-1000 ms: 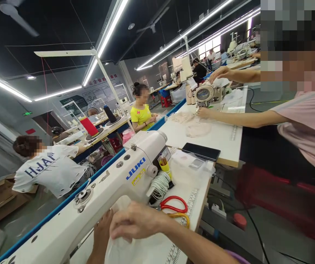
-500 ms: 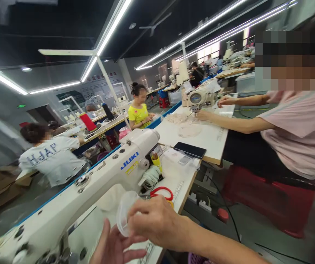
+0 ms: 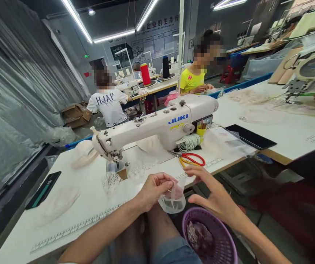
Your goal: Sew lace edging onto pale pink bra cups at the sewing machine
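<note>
My left hand (image 3: pixel 156 190) pinches a sheer, whitish, cup-shaped piece of fabric (image 3: pixel 172 206) between thumb and fingers, above my lap at the table's front edge. Just right of it, my right hand (image 3: pixel 215 194) has its fingers spread and holds nothing. A white sewing machine (image 3: pixel 152 126) stands behind both hands, with pale lace (image 3: pixel 112 180) by its needle. Scissors with red and yellow handles (image 3: pixel 193 160) lie on the table close beyond my right fingertips.
A purple basket (image 3: pixel 186 216) with cloth inside stands below my right hand. On the white table (image 3: pixel 91 198) lie a dark phone (image 3: pixel 43 190) and pale fabric pieces (image 3: pixel 60 201). A black tablet-like slab (image 3: pixel 251 136) lies right. Other people sit at machines beyond.
The view has swung left and down. My right hand, earlier closed on the sheer piece, has let go and opened; my left hand, earlier open beneath it, now grips it.
</note>
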A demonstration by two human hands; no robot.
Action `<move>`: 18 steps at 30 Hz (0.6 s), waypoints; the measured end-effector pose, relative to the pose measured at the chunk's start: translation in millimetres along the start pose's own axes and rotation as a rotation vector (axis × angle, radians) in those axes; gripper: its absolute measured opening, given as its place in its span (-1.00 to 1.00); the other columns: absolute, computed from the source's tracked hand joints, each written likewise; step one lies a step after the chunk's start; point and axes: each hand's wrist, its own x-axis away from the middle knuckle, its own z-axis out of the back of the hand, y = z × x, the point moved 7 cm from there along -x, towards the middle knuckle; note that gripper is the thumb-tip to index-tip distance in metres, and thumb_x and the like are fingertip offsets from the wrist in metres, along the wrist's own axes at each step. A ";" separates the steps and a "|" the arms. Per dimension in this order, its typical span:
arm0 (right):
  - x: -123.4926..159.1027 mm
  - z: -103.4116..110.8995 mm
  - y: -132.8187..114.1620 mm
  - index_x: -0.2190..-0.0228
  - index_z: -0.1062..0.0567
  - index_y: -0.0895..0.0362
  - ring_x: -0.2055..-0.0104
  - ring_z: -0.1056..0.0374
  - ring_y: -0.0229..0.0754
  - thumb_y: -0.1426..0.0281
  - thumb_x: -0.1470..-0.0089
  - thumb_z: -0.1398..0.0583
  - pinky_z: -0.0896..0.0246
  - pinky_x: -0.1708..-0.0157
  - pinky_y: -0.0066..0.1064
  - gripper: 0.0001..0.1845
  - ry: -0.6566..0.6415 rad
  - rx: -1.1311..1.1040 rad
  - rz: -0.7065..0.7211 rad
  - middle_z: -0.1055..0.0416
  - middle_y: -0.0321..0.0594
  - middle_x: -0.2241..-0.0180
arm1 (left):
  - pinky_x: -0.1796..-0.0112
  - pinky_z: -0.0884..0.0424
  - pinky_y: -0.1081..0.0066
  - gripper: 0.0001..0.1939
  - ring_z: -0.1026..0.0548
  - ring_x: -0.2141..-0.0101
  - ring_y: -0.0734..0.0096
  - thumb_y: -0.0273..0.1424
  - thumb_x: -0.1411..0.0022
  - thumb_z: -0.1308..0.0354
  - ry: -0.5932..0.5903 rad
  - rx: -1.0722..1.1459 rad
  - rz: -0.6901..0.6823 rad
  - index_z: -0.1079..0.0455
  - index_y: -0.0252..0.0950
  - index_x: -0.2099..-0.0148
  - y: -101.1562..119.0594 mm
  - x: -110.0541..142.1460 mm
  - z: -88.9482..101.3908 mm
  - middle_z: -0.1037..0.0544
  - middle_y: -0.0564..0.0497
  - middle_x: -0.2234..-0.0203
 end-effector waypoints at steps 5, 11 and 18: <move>-16.8 -62.6 0.7 0.44 -0.45 0.14 0.35 -0.34 -0.18 0.18 -0.10 -0.08 -0.24 0.30 -0.40 -0.70 -0.303 -0.122 -0.104 -0.42 -0.23 0.45 | 0.43 -0.27 0.54 -0.64 -0.36 0.52 0.56 -0.18 0.01 -0.28 0.162 -0.192 -0.058 -0.45 -0.42 0.33 5.9 35.7 32.1 -0.48 0.02 0.54; -37.6 -104.3 -27.3 0.47 -0.30 0.12 0.29 -0.27 -0.20 0.25 -0.16 -0.04 -0.19 0.29 -0.43 -0.76 -0.411 -0.206 -0.002 -0.36 -0.20 0.35 | 0.53 -0.13 0.56 -0.69 -0.19 0.59 0.62 -0.25 -0.06 -0.20 0.185 -0.240 -0.024 -0.44 -0.40 0.23 -9.3 65.3 74.0 -0.28 0.13 0.61; -16.8 -141.0 -31.7 0.39 -0.33 0.10 0.39 -0.20 -0.26 0.28 -0.04 -0.18 -0.11 0.39 -0.49 -0.83 -0.852 -0.053 -0.062 -0.30 -0.33 0.44 | 0.56 -0.02 0.55 -0.78 -0.12 0.60 0.60 -0.49 -0.09 -0.03 0.140 -0.493 -0.038 -0.52 -0.40 0.32 -15.7 90.0 86.3 -0.22 0.13 0.67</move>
